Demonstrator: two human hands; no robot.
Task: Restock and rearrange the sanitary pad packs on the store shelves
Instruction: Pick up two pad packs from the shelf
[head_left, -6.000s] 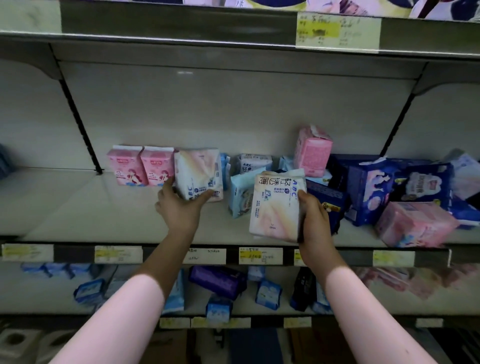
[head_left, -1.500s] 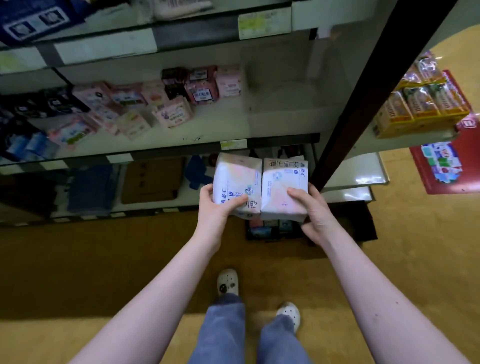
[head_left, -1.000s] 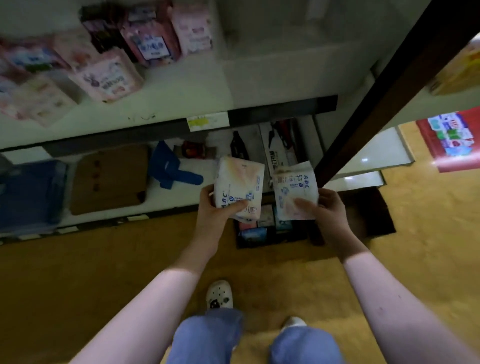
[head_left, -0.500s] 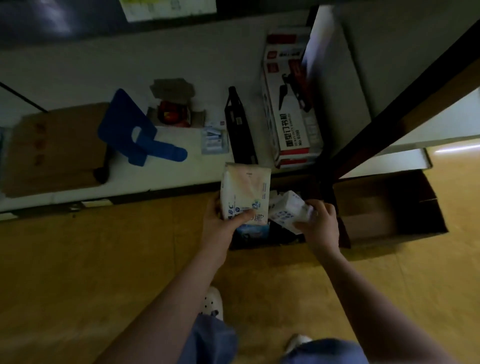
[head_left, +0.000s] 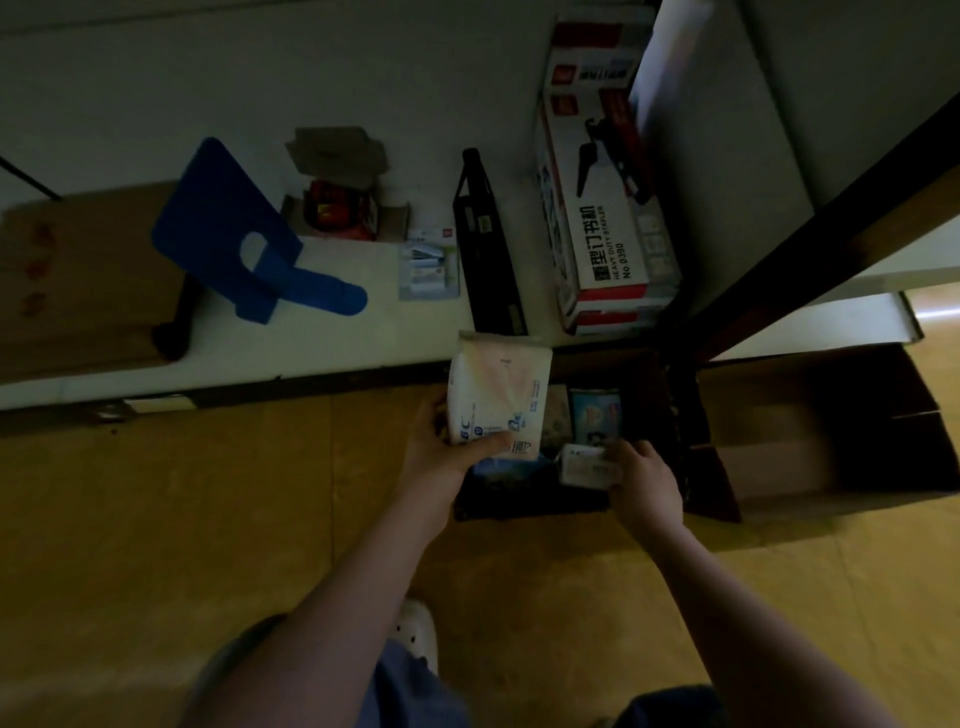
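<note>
2 pad packs in hand, 1 per hand, at the floor box.
Left hand (head_left: 441, 460) grasps the pastel pack (head_left: 498, 395) upright, thumb across its front, above the left end of the dark cardboard box (head_left: 519, 506). Right hand (head_left: 647, 480) has its fingers curled round the second pack (head_left: 589, 467), low at the box opening. Inside the box: 1 blue pack (head_left: 597, 415) readable, the rest too dark to count. 1 open carton (head_left: 810, 457) just right of it. Bottom shelf (head_left: 311, 353): 1 blue bookend (head_left: 234, 239), 1 stapler box (head_left: 608, 208).
</note>
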